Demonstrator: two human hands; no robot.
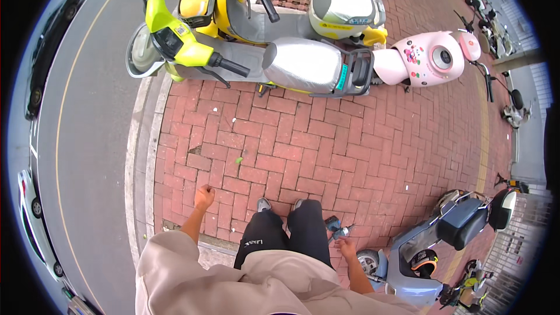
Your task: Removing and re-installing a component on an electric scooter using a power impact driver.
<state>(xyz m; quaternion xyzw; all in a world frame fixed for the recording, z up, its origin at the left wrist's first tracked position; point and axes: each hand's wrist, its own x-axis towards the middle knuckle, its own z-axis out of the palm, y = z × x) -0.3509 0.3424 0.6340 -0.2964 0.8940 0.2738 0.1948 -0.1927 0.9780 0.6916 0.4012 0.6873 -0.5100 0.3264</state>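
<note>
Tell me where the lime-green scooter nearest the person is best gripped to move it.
Judging by pose, take the lime-green scooter by its black handlebar grip, coming from the brick side: the grip juts out toward the person, bare and unobstructed.

Small dark tool (337,228) held in right hand (346,247).

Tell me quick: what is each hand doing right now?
Left hand: closed in a loose fist, holding nothing visible.
Right hand: fingers shut on a small dark tool.
</note>
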